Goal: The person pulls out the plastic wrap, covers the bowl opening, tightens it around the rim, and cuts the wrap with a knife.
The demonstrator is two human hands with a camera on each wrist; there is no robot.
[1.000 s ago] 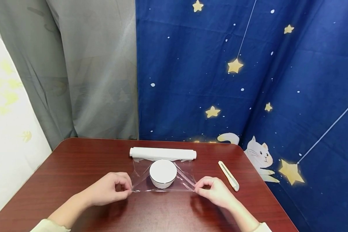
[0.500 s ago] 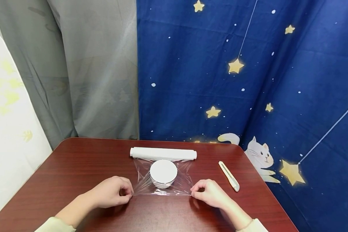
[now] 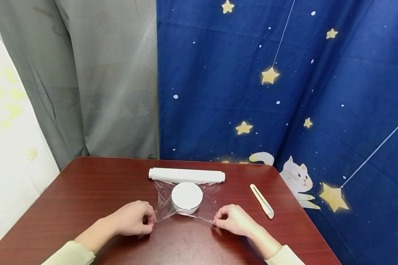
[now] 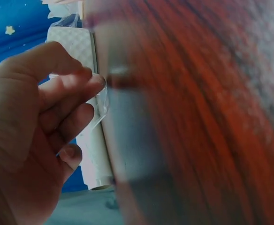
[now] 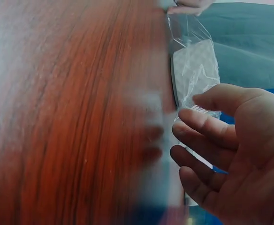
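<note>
A white bowl (image 3: 187,195) with patterned sides stands mid-table, clear cling film (image 3: 207,206) stretched over and around it. At the film's front left corner my left hand (image 3: 134,219) pinches the sheet between thumb and fingertips. My right hand (image 3: 233,221) holds the front right corner. In the right wrist view the thumb and forefinger of that hand (image 5: 221,136) lie close to the crinkled film, its other fingers loosely bent. The film's front edge is drawn against the foot of the bowl. Behind the bowl lies the white cling film roll (image 3: 187,175), with the sheet still joined to it.
A utility knife (image 3: 262,201) lies on the right of the dark red wooden table (image 3: 96,180). Beyond the far table edge hang a grey curtain (image 3: 116,81) and a blue curtain (image 3: 212,81) with stars.
Both hands have come inward and slightly nearer to me with the film corners. The front edge of the film has gone from straight to bent in against the bowl's base.
</note>
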